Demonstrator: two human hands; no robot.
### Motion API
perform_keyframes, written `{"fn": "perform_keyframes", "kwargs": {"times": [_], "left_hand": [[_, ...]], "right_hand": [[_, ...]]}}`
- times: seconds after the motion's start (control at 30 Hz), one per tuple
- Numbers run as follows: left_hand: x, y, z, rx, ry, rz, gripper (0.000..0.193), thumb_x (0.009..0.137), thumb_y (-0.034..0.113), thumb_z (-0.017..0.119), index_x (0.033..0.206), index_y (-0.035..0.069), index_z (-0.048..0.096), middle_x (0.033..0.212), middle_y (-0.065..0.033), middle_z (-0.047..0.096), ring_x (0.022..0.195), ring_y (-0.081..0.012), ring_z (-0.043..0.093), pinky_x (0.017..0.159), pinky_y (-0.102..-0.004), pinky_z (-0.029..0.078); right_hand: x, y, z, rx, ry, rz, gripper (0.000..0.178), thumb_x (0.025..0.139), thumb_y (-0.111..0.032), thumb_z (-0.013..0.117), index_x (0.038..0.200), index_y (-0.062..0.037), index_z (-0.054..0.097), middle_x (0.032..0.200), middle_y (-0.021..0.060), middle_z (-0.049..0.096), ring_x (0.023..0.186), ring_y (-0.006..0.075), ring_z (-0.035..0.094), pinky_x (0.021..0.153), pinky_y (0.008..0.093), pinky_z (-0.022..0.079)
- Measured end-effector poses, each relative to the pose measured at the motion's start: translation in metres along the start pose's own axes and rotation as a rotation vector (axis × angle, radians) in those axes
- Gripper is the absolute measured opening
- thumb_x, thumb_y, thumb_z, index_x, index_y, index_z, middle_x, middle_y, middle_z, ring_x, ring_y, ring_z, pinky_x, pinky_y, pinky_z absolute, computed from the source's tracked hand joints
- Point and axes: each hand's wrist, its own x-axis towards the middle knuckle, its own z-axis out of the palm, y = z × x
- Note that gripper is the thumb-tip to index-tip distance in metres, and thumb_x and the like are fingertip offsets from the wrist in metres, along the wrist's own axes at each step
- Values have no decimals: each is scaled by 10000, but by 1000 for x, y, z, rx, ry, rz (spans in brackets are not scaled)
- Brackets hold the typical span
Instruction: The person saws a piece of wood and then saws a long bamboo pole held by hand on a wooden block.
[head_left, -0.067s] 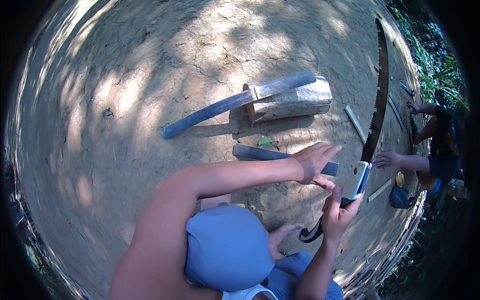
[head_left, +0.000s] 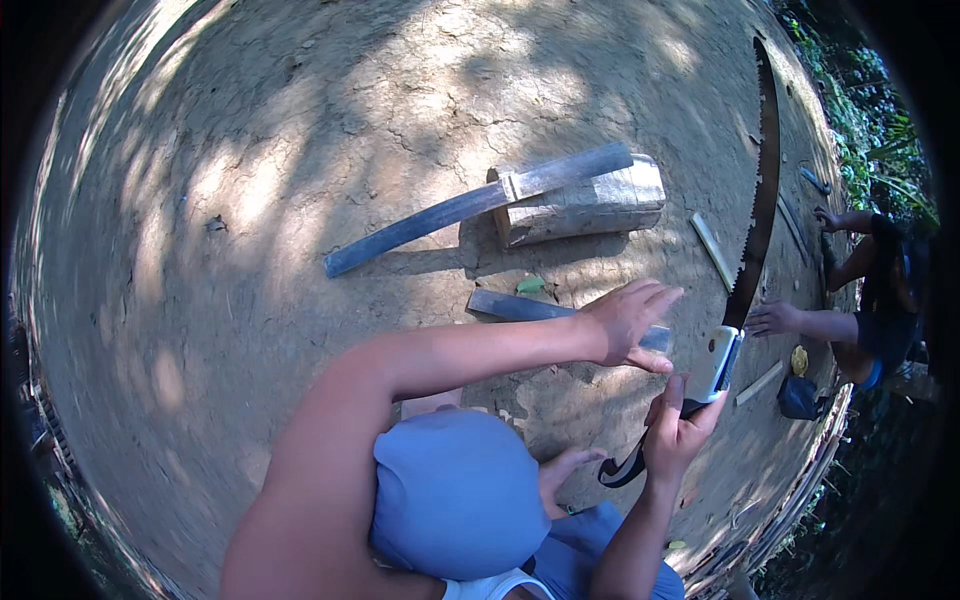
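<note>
My right hand (head_left: 677, 432) is wrapped round the handle of a pruning saw (head_left: 768, 170), at the lower right. The saw's long, curved, toothed blade stands up and away from me; its handle is white and blue near the blade and dark at the hooked end. My left hand (head_left: 632, 322) has its fingers stretched out and holds nothing. It hovers beside the handle, partly over a dark strip (head_left: 510, 305) on the ground. Beyond it, a longer dark strip like split bamboo (head_left: 430, 230) rests across a short log (head_left: 585, 208), its left end down on the dirt.
Another person crouches at the far right, one hand (head_left: 772, 318) close to the saw blade. Pale slats (head_left: 712, 250), a dark bag (head_left: 798, 397) and a green leaf (head_left: 530, 285) lie on the cracked dirt. Poles (head_left: 790, 500) and plants edge the right side.
My left hand has shifted slightly, its thumb now a little farther from the saw handle. The saw has tilted very slightly to the right. The strips and log stay put.
</note>
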Motion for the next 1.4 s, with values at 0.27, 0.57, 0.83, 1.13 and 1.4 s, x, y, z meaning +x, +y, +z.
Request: {"fn": "perform_keyframes", "kwargs": {"times": [0.27, 0.57, 0.83, 1.13, 1.4], "left_hand": [[-37, -74, -166, 724, 181, -488, 459, 923, 396, 678, 1191, 26, 632, 1174, -145, 611, 1164, -337, 538, 1011, -434, 430], [-65, -107, -190, 669, -8, -859, 571, 930, 641, 561, 815, 89, 655, 707, -185, 657, 725, -407, 672, 638, -509, 503], [-82, -115, -180, 665, 113, -877, 588, 947, 631, 530, 747, 90, 645, 642, -196, 612, 655, -426, 637, 583, -523, 463], [-77, -112, -179, 681, 167, -945, 481, 936, 492, 585, 671, 93, 635, 587, -181, 597, 601, -408, 629, 544, -502, 454], [-79, -117, -175, 774, 200, -888, 505, 951, 504, 568, 667, 91, 630, 603, -195, 602, 596, -427, 621, 539, -512, 449]], "right_hand": [[-9, 39, 19, -267, -208, -160, 499, 987, -82, 622, 1437, -14, 418, 882, 32, 582, 718, 82, 538, 630, 254, 455], [-3, 43, 76, -312, -536, -146, 598, 940, -109, 671, 1479, -69, 416, 1199, 279, 663, 1080, 450, 665, 850, 472, 554], [-2, 47, 87, -380, -695, -23, 569, 1007, -196, 592, 1512, -63, 363, 1280, 313, 609, 1177, 483, 601, 929, 504, 520], [-19, 38, 71, -493, -709, -35, 600, 972, -181, 613, 1505, -67, 361, 1259, 311, 617, 1038, 507, 646, 820, 556, 550], [18, 33, 136, -496, -710, -26, 597, 978, -221, 608, 1486, -47, 347, 1125, 307, 654, 934, 511, 659, 740, 554, 542]]}}
